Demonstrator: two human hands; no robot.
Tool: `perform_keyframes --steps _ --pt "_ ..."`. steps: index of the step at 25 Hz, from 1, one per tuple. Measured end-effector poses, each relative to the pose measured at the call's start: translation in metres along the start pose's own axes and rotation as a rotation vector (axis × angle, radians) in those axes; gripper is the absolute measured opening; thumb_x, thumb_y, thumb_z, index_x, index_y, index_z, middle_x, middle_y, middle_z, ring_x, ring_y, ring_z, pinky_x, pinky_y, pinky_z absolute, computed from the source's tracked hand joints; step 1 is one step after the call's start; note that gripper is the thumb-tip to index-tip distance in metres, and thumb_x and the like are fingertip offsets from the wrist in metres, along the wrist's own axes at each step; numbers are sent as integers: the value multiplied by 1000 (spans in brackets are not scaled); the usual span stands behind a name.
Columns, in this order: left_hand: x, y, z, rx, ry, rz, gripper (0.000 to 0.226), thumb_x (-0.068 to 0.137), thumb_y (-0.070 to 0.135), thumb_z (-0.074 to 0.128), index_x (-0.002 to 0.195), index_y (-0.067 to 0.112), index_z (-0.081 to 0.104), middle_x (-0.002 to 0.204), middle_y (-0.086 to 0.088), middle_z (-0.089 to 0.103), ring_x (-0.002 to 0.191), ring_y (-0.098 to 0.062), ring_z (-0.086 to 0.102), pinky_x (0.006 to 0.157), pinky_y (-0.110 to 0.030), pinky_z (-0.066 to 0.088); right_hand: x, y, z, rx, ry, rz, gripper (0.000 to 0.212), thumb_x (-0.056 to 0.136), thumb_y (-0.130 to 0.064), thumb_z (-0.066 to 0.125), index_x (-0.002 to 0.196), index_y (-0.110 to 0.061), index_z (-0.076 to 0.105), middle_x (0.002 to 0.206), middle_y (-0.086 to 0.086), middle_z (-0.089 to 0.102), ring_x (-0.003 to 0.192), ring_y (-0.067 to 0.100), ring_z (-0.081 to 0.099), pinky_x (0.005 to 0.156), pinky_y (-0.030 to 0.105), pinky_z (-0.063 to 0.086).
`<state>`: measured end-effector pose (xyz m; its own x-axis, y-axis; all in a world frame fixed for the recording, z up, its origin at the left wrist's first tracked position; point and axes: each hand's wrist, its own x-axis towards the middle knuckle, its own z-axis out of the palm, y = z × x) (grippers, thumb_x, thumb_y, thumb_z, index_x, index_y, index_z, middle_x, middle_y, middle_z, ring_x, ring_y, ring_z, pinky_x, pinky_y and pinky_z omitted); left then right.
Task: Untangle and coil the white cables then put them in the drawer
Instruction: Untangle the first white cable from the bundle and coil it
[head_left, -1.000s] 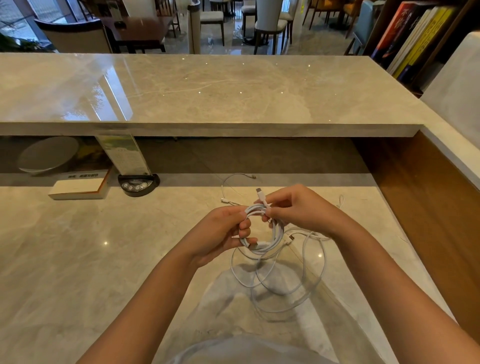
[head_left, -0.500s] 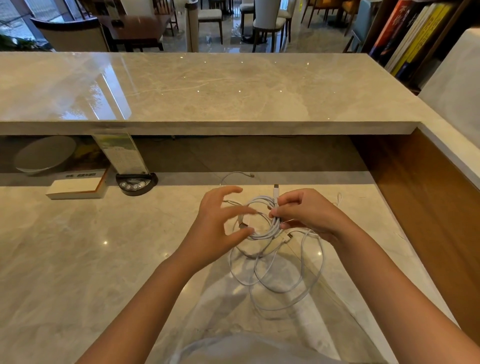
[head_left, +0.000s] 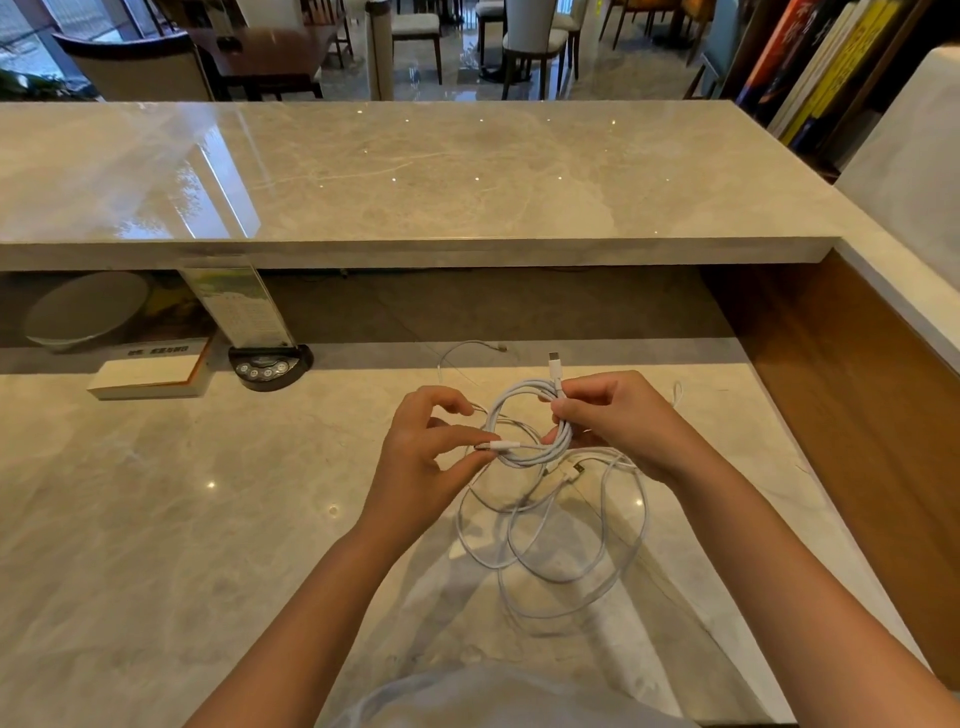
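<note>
Above the bench (head_left: 156, 519), the right hand (head_left: 618, 421) grips the cable coil (head_left: 540, 452); beside it, the left hand (head_left: 426, 457) pinches a plug (head_left: 501, 446).

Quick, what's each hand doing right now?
Left hand: pinches a cable plug.
Right hand: grips the coil.
</note>
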<state>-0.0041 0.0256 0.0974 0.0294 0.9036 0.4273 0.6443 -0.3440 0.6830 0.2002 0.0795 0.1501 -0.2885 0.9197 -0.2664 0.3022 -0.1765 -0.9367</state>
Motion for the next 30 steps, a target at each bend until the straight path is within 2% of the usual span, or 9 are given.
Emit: perform_keyframes --steps 3,7,8,11,15,20,24,27,30 --pt "-4 1 3 -89 -11 8 15 74 15 73 89 20 74 99 7 58 99 7 51 82 -7 42 1 4 -4 -88 15 2 13 87 -2 58 88 5 69 78 21 68 66 15 70 59 22 57" --pt "12 11 3 -642 -234 -641 28 88 27 59 115 18 60 105 1 67 96 -14 66 83 -26 54 5 8 -1 -232 60 -11 13 87 -3 59 87 3 70 85 27 68 64 14 68 56 17 54" --pt "19 11 3 -614 -292 -712 32 91 32 54 120 19 57 108 4 66 97 -12 65 83 -26 54 6 7 1 -253 46 -14 12 87 -3 59 85 -2 71 83 24 69 64 12 67 56 17 55" --pt "33 13 5 -428 -417 -614 26 93 29 52 115 21 63 103 5 67 88 -3 65 73 -18 53 7 2 9 -324 -51 -28 22 85 -5 61 89 -24 72 79 11 71 66 14 65 62 23 55" --pt "32 14 5 -552 -340 -691 18 94 11 49 96 3 66 75 -6 63 60 -4 65 61 -18 55 17 7 12 -208 -49 12 26 82 -3 65 105 -14 69 78 10 69 68 13 63 69 26 55" --pt "14 -4 1 -759 -301 -869 18 95 10 47 94 6 65 72 -7 59 66 -11 61 79 -30 56 29 19 19 120 -191 237 16 85 -1 61 100 2 66 69 8 67 61 11 66 62 23 57" --pt "-5 -19 -5 -848 -157 -979 21 95 7 45 97 8 65 68 -8 56 66 -13 57 74 -28 56 41 31 45 301 -224 282 23 84 8 56 104 -2 64 70 7 66 59 10 63 63 22 57" --pt "-27 -31 -14 -805 -91 -1000 22 93 3 47 96 12 66 72 -8 60 70 -14 60 75 -28 57 48 40 79 253 -194 268 24 80 11 59 94 -8 64 81 13 67 68 17 66 69 27 57" --pt "-59 -50 -23 -622 60 -999 26 87 -1 54 105 14 67 78 -11 68 75 -19 69 75 -33 58 50 51 122 -7 -156 225 20 76 9 62 82 -10 65 76 13 68 64 17 66 60 26 56"
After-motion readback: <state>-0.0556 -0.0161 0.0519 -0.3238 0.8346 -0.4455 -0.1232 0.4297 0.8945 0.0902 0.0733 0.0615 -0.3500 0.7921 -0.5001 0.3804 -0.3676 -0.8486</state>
